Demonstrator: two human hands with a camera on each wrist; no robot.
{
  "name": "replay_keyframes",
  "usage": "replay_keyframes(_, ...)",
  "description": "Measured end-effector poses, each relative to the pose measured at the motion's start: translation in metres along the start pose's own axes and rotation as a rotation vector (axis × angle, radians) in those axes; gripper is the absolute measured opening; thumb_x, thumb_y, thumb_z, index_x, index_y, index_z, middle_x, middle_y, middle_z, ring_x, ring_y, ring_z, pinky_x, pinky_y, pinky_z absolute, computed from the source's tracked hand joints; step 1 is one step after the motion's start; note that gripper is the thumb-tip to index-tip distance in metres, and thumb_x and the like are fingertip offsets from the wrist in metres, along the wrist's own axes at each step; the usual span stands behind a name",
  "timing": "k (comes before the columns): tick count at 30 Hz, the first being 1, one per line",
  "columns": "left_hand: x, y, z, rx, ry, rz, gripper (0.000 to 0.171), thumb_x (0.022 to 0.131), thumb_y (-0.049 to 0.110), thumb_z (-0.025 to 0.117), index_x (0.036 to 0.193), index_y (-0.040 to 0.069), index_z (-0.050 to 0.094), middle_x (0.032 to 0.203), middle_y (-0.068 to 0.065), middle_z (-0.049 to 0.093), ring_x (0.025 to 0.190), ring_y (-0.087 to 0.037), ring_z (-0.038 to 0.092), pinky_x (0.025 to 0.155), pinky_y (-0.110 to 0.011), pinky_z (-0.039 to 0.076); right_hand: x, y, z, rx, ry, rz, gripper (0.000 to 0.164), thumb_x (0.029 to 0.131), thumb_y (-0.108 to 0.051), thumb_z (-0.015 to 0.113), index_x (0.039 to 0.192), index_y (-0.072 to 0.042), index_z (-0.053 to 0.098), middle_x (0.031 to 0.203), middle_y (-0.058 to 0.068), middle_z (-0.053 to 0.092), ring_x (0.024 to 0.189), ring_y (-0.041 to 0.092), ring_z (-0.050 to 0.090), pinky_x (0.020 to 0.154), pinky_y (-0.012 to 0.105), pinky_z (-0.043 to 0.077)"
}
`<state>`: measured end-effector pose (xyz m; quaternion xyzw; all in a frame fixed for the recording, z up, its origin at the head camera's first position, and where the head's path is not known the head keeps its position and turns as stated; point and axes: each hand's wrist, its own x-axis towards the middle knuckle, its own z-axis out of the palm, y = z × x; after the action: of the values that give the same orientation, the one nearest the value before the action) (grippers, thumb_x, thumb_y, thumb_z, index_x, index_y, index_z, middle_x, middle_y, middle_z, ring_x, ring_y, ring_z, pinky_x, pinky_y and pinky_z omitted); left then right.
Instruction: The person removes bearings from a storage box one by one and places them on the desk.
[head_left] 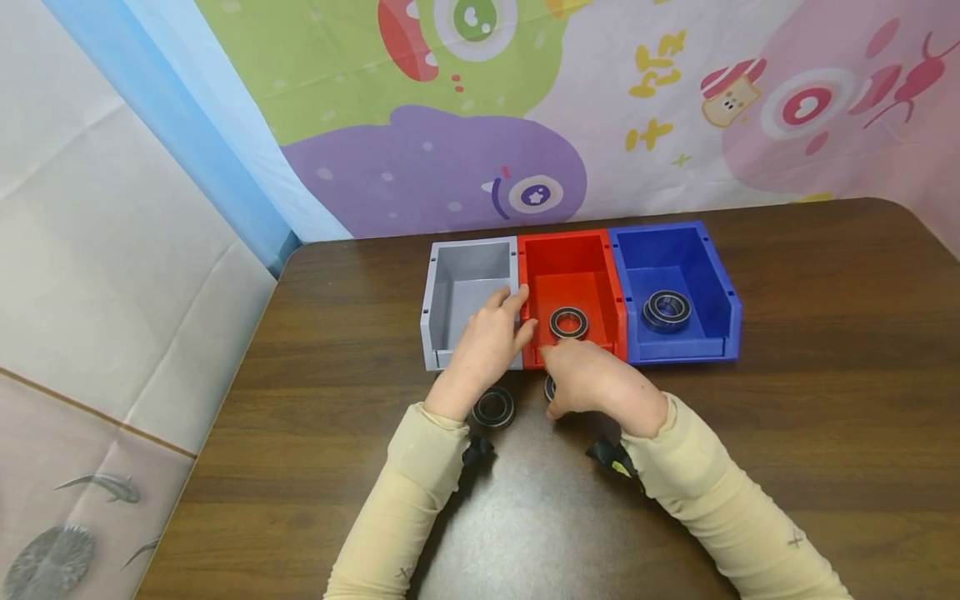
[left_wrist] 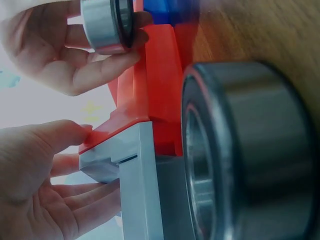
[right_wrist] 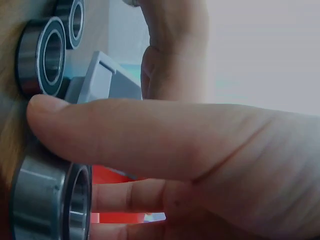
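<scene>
"What's going on, from your head view?"

"My right hand [head_left: 600,379] is in front of the red bin [head_left: 566,254], with the held bearing [head_left: 550,388] between thumb and fingers. I'd judge this the carrying step; the next move calls for a steady pinch and enough height to clear a bin's front lip."

"And the left?"

"My left hand [head_left: 483,346] lies over the wall between the red bin and the grey bin [head_left: 474,260], fingers loose, no bearing in them. 1 ring, the inside bearing [head_left: 557,322], sits flat in the red bin; 2 overlapping bearings [head_left: 652,312] lie in the blue bin [head_left: 708,275]. The table bearing [head_left: 492,422] is just beside my left wrist, on the table [head_left: 262,458]."

"Left wrist view?"

"My right fingers curl round the held bearing, which is off the wood. Its outer band is smooth, bright steel. The table bearing looms close: a short, thick cylinder with a round bore. The bins look like moulded plastic, straight-edged; the table is brown and wood-grained."

"Right wrist?"

"My thumb blocks much of it, so I can't fairly say how hard it presses. Past it, a near bearing [right_wrist: 35,55] and a farther bearing [right_wrist: 64,22] show dark seals round shiny inner rings."
</scene>
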<state>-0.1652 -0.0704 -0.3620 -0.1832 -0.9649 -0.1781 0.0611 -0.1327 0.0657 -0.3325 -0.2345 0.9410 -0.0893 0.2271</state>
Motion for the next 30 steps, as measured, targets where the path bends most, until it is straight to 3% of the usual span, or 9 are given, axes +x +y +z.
replay_keyframes(16,0.000,0.000,0.001,-0.013,0.001,-0.010,0.048,0.090,0.024,0.056,0.133,0.007,0.046,0.127,-0.019,0.050,0.092,-0.035,0.063,0.083,-0.042,0.050,0.004,-0.009,0.011,-0.037,-0.064,-0.050,0.036,0.065,-0.019,0.080,0.088,-0.003,0.057,0.076,0.004,0.056,0.073,0.021,0.054,0.075,0.035,0.049)
replay_keyframes(22,0.001,0.000,0.001,-0.014,0.001,-0.009,0.048,0.090,0.024,0.056,0.133,0.007,0.046,0.127,-0.020,0.049,0.092,-0.036,0.063,0.083,-0.043,0.050,0.006,-0.011,0.014,-0.043,-0.076,-0.060,0.039,0.065,-0.019,0.080,0.092,-0.002,0.059,0.077,0.005,0.057,0.076,0.022,0.055,0.076,0.036,0.049)
replay_keyframes(30,0.000,0.001,0.001,-0.021,-0.002,-0.011,0.047,0.089,0.024,0.056,0.133,0.007,0.047,0.127,-0.019,0.050,0.092,-0.036,0.063,0.083,-0.042,0.050,0.005,-0.015,0.023,-0.074,-0.011,-0.084,0.048,0.065,-0.018,0.080,0.102,0.004,0.058,0.086,0.012,0.059,0.086,0.028,0.058,0.082,0.039,0.048)
